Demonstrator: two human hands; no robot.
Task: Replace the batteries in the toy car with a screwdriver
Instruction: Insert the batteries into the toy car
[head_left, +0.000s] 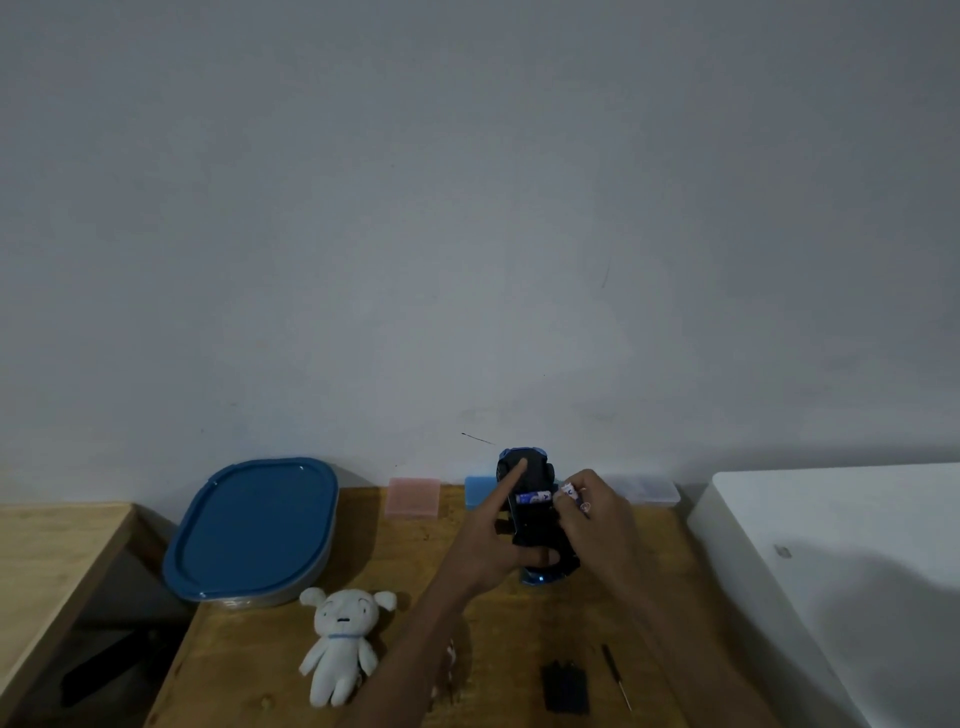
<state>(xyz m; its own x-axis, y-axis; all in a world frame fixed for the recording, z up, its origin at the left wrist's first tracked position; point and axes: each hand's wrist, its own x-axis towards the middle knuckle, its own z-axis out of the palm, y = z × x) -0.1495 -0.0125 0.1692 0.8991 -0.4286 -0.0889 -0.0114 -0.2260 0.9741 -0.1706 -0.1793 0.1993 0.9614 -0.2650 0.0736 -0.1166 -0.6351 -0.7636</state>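
Cover (565, 687) lies off below car (535, 519), L hand (498, 540) gripping it, R hand (597, 512) pinching 1 battery (569, 491); wrong polarity may fail.

screwdriver (616, 677) right of cover (565, 687)

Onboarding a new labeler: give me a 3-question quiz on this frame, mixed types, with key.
1. True or false: the screwdriver lies on the table, unheld.
2. The right hand pinches: A) battery B) cover C) plush
3. Fill in: the left hand holds the toy car with its ___ compartment open, one cell seated.

Key: 1 true; 2 A; 3 battery. The black cover lies beside the screwdriver.
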